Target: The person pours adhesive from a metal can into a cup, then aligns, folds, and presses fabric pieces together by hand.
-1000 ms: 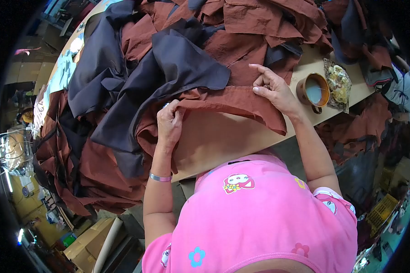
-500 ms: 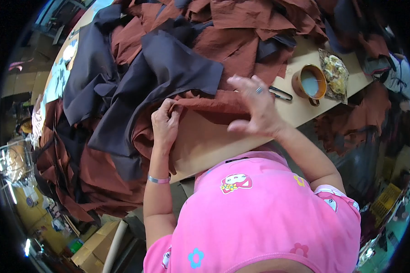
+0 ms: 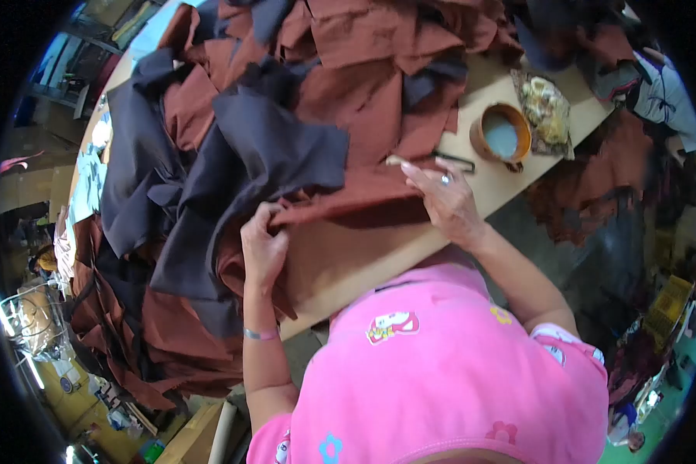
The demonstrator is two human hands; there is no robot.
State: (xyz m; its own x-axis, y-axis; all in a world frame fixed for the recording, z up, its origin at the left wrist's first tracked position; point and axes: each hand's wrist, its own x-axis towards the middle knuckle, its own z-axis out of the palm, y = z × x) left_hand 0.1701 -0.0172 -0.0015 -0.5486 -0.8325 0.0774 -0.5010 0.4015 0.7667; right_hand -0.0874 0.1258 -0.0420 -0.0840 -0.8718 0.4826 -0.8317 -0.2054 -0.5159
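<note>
My left hand (image 3: 264,246) pinches the left end of a folded edge on a reddish-brown cloth piece (image 3: 352,198). At the other end of that edge, my right hand (image 3: 450,203) is closed on the cloth, fingers on top and thumb partly hidden. The edge runs fairly straight between both hands, near the table's front. Dark grey-blue cloth (image 3: 274,143) lies rumpled just beyond my left hand. A slim black tool (image 3: 458,162), perhaps thread snips, lies behind my right fingers, partly covered.
An orange-brown mug (image 3: 501,135) with pale liquid stands on the tan table (image 3: 348,259), beside a crumpled packet (image 3: 545,112). Brown and dark cloth heaps (image 3: 394,31) cover the far side, and more cloth (image 3: 162,332) hangs off the left. A cardboard box (image 3: 197,435) sits below.
My right hand has come down from above the cloth, its spread fingers closing on the right end of the edge. My left hand keeps its pinch. The view has shifted slightly.
</note>
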